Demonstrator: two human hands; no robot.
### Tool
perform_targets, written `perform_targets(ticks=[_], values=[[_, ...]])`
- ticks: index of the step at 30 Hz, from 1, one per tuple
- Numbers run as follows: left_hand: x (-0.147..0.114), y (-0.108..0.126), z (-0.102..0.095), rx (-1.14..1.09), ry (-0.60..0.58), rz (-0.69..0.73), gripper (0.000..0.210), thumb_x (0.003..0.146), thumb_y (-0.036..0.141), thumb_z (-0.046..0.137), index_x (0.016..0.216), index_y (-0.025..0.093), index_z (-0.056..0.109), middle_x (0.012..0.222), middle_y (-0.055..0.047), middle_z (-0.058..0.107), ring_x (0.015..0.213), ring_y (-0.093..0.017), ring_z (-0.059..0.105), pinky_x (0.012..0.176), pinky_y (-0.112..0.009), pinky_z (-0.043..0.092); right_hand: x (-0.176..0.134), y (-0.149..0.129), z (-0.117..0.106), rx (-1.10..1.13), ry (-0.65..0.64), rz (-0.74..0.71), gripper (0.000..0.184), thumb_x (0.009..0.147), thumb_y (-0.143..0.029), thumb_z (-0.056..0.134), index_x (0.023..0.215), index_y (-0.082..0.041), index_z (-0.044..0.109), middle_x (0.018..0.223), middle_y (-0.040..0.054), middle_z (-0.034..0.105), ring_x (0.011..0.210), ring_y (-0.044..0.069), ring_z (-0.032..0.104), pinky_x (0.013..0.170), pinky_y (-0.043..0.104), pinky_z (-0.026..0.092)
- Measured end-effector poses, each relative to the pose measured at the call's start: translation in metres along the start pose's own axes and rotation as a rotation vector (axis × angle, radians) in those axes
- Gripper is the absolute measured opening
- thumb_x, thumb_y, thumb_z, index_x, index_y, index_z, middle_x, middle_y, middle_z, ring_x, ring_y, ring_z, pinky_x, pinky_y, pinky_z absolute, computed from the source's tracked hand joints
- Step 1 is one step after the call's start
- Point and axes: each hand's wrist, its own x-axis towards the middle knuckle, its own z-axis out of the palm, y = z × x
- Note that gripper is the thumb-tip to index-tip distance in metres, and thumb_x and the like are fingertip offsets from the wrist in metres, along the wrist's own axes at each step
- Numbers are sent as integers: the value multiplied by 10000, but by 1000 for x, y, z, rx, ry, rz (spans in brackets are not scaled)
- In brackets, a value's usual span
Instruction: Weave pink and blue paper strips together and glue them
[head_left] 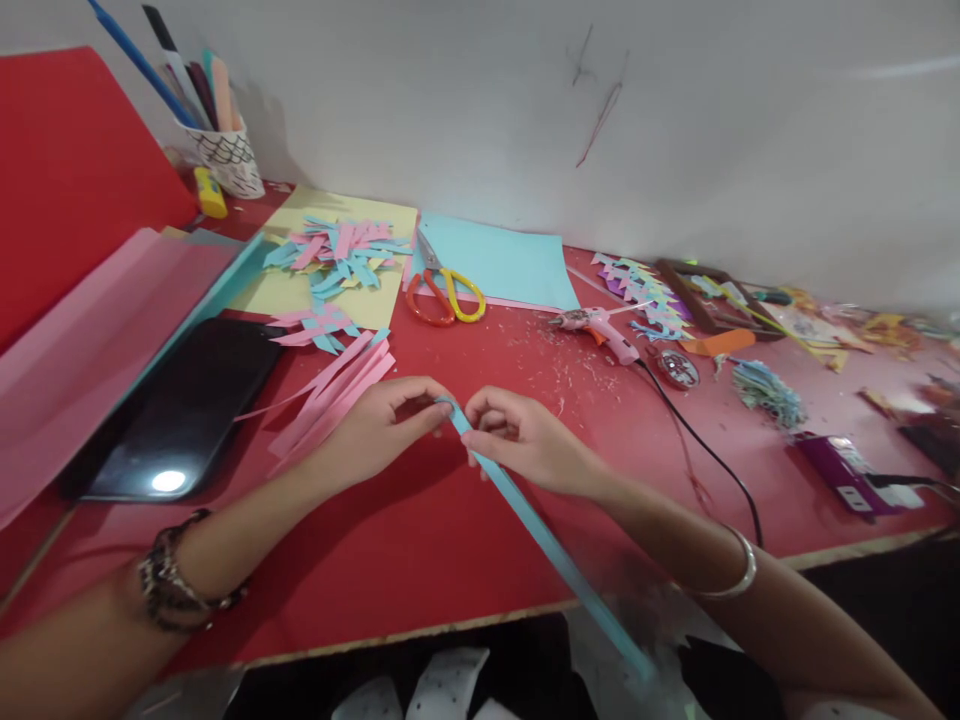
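A long light-blue paper strip point(551, 548) runs from my fingertips down past the table's front edge. My left hand point(382, 425) pinches its upper end, which is bent over between thumb and fingers. Close beside it, my right hand point(525, 440) grips the strip a little lower, thumb on top and fingers curled. Left of my left hand lie loose pink paper strips point(330, 400). Behind them, a pile of pink and blue folded paper pieces point(341, 250) rests on a yellow sheet point(292, 210). Scissors point(446, 285) with red and yellow handles lie beyond my hands.
A black phone point(187, 400) lies at left beside pink sheets point(97, 340). A patterned pen cup point(232, 160) stands behind. To the right are a pink glue gun point(600, 330) with a black cord, a tassel bundle point(765, 390) and a purple power adapter point(844, 475). Blue sheets point(495, 260) lie near the wall.
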Motion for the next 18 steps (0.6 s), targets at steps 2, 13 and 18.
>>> perform_targets(ticks=[2,13,18], values=[[1,0,-1,-47,30,-19,182,748,329,483,696,179,572,642,23,595,610,-105,544,607,-209,456,2,3,-1,102,-41,35,120,755,-225,502,747,-196,386,593,-63,527,499,64,533,519,205,417],[1,3,-1,-133,66,-137,242,683,386,543,786,174,594,578,33,592,529,-102,563,555,-209,480,8,5,-3,37,86,-42,256,695,-277,586,634,-188,354,560,-99,338,468,18,327,455,174,272],[1,2,-2,-150,73,-131,202,706,343,525,783,172,600,602,24,628,552,-103,585,593,-212,496,10,6,-3,38,88,-37,197,750,-302,518,666,-189,380,564,-92,353,461,27,329,451,188,269]])
